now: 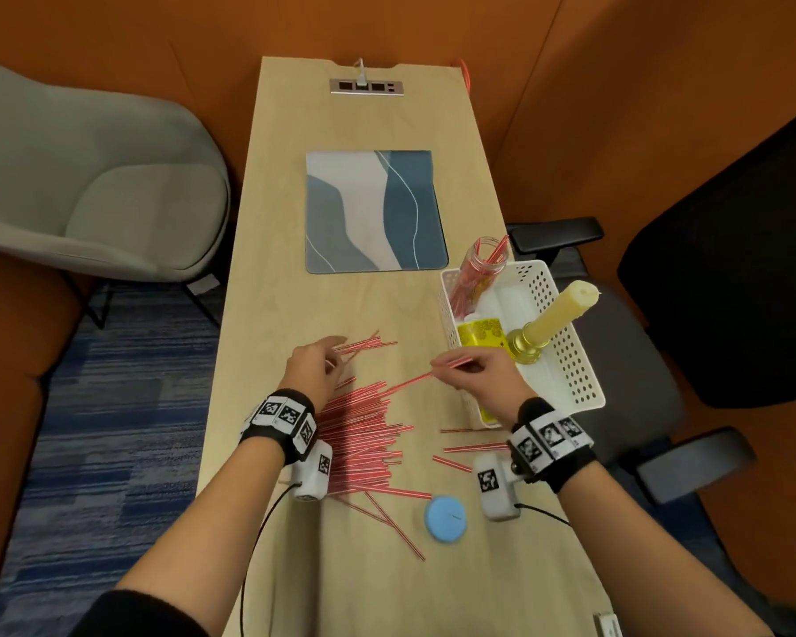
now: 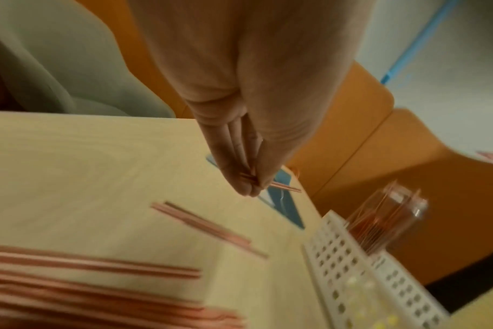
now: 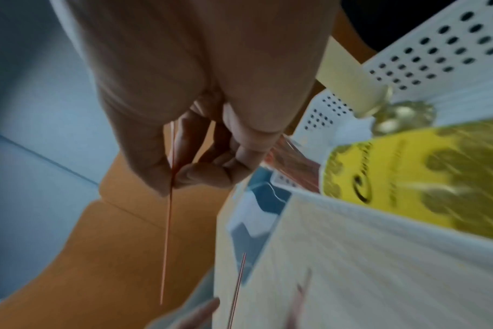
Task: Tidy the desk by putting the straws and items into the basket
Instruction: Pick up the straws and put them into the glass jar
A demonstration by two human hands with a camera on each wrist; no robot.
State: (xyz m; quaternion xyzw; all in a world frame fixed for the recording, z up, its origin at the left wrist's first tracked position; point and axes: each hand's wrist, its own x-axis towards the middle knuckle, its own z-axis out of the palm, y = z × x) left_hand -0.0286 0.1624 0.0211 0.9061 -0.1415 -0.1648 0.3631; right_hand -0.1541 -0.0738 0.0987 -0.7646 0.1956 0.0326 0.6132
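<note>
Several red-striped straws [image 1: 364,434] lie in a pile on the desk in front of me. My left hand [image 1: 325,360] pinches a few straws [image 2: 270,183] at the pile's far end. My right hand [image 1: 467,367] pinches one straw [image 1: 410,381] [image 3: 168,222] lifted off the desk, just left of the white perforated basket [image 1: 570,356]. The basket holds a clear jar of straws [image 1: 481,268] [image 2: 380,222], a yellow packet [image 1: 481,335] [image 3: 419,173] and a candle on a brass holder [image 1: 552,317].
A blue round lid [image 1: 446,518] lies near the desk's front edge. A blue-grey mat [image 1: 373,211] sits at mid-desk and a socket strip [image 1: 366,87] at the far end. A grey chair [image 1: 88,186] stands left, a black office chair [image 1: 731,268] right.
</note>
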